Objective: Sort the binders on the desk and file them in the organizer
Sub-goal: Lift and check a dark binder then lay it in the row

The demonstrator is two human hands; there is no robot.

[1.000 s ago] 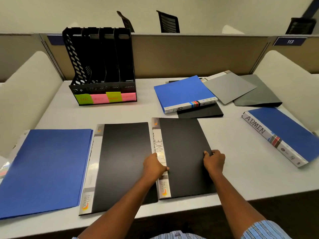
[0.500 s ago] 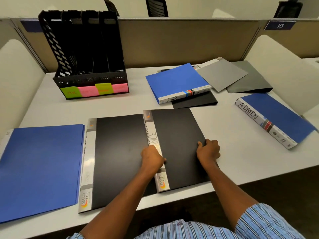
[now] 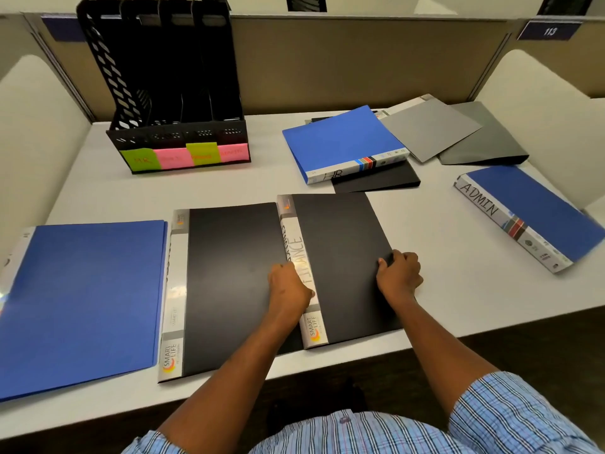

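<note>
A blue-and-white checked sleeve [image 3: 510, 417] sits nearest, both bare forearms reaching over the smooth white desk [image 3: 458, 290]. The left grip [image 3: 289, 286] is curled against the glossy silver spine of the black FINANCE binder [image 3: 340, 250], thumb on the lettering. The right grip [image 3: 399, 273] is clamped on the same binder's right edge, fingers bent over the matte cover. This binder is a flat, thin rectangle lying at the desk's front middle, its spine overlapping the right edge of a second black binder [image 3: 229, 283] with a like silver spine. Just left of that lies a wide blue folder [image 3: 88, 299] with a fine-grained plastic cover.

Farther right, a thicker blue ADMIN binder [image 3: 540, 211] lies at an angle, its white spine hand-lettered and striped. Beyond the middle, a blue HR binder [image 3: 340, 139] rests on a black folder [image 3: 376, 181], beside a light grey sheet [image 3: 429, 129] that overlaps a dark grey folder [image 3: 484, 142].

At the far left stands the organizer [image 3: 170, 86], black plastic with slotted lattice sides and four upright slots, dark inside. Green and pink sticky notes [image 3: 183, 154] line its front lip; their writing is too blurred to read.
</note>
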